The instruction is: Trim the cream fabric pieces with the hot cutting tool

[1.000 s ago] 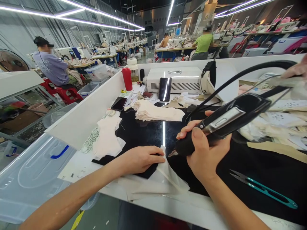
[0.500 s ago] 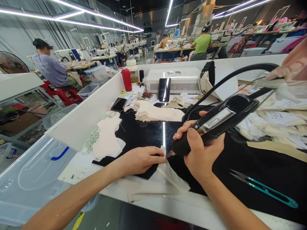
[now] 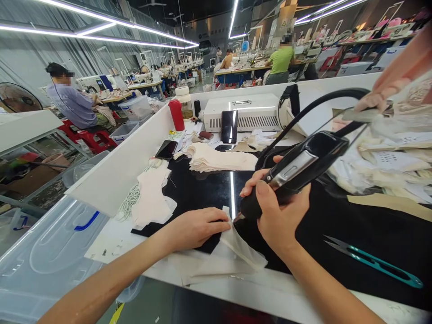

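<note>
My right hand (image 3: 275,211) is closed around a black corded hand tool (image 3: 297,168), its tip pointing down-left onto a thin white fabric piece (image 3: 241,245). My left hand (image 3: 197,225) lies on the black mat (image 3: 354,225), fingertips pinching the top of that fabric piece right at the tool's tip. The tool's black cable (image 3: 324,101) arcs up to the right.
Teal thread snips (image 3: 374,261) lie on the mat at right. Stacks of cream fabric pieces (image 3: 216,158), a phone (image 3: 166,149), a red bottle (image 3: 177,114) and a white machine (image 3: 249,114) stand behind. Another person's hand (image 3: 394,83) holds fabric at upper right. A clear bin lid (image 3: 50,252) is on the left.
The tool's tip came down and left to meet the fabric edge at my left fingertips. The other person's hand at upper right has reached further in.
</note>
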Demonstrator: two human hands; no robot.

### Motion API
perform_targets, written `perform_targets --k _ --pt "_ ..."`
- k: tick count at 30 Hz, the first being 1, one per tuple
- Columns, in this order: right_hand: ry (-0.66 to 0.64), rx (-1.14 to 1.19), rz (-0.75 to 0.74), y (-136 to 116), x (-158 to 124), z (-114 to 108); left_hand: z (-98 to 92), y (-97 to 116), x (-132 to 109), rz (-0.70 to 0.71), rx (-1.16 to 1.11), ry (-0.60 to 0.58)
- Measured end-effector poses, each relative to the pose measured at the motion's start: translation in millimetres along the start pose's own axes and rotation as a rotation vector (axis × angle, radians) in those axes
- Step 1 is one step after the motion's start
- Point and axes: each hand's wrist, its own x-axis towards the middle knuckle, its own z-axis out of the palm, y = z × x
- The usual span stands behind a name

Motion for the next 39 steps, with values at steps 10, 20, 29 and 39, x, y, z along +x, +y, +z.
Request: perform_targets --k 10,20,29,39 --pt "-0.022 0.013 -0.005 0.4 -0.4 2.4 0.2 -3.0 -0.5 0.066 0.065 -0.036" --pt "-0.029 0.042 0.006 0.8 0.2 2.2 -2.6 -2.9 -1.2 0.041 0.082 -0.055" --pt "-0.023 0.018 0.007 -0.4 -0.1 3.5 -3.1 -1.2 -0.4 0.043 0.048 -0.032" --pt "-0.009 0.003 0.017 -0.8 -1.2 0.7 -2.7 -1.9 0.8 0.042 0.060 -0.025"
